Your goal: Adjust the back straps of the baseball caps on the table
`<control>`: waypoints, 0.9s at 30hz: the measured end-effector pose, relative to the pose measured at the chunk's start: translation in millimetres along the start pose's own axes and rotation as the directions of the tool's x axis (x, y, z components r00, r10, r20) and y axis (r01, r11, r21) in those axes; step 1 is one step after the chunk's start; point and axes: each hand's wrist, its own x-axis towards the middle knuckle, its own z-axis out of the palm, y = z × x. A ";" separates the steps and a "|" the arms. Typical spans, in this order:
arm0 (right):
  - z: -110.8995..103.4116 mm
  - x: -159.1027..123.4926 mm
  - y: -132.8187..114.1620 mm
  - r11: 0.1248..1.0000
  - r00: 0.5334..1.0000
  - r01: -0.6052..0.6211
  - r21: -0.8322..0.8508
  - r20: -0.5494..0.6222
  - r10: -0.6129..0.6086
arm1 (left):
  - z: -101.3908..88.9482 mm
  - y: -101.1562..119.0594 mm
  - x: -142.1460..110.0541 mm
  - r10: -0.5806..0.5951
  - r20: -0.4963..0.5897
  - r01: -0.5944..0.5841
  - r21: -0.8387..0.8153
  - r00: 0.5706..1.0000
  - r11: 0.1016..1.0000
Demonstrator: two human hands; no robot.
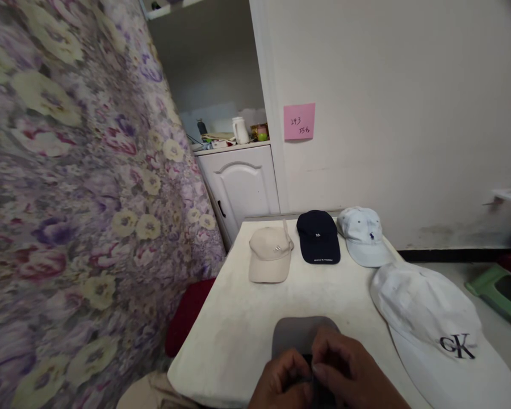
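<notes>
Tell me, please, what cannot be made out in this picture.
All in the head view:
Grey-brimmed cloth cap: crown mostly hidden by the left hand, the right hand and the bottom edge.
Navy cloth cap: brim lettering too small to read.
Large white cloth cap: brim cut by the bottom edge.

Left hand point(281, 382) and right hand point(351, 366) both bare, right one bare past the wrist to the lower edge. Fingers point(323, 338) fairly thick, rounded tips; nail detail too soft to read. Creased beige cloth point(156, 392) lower left, can't tell if worn.
</notes>
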 end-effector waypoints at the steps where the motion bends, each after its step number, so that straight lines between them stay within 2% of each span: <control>1: 0.2 0.4 1.1 1.000 1.000 -0.008 0.006 0.001 0.008 | -0.6 -0.3 0.7 0.006 0.000 -0.006 0.009 1.000 1.000; 7: 0.8 3.5 5.4 0.999 0.999 -0.034 0.041 -0.001 0.034 | -3.5 0.4 3.8 0.006 -0.008 -0.006 0.052 1.000 0.999; 17: 0.4 2.5 8.9 0.997 0.998 -0.013 -0.081 -0.059 0.008 | 1.2 5.4 4.5 0.002 -0.042 0.003 0.124 0.999 0.992; 27: 0.5 2.6 4.4 0.981 0.998 -0.043 -0.191 -0.055 0.033 | 6.6 6.0 5.2 -0.062 -0.107 0.080 0.174 0.992 0.982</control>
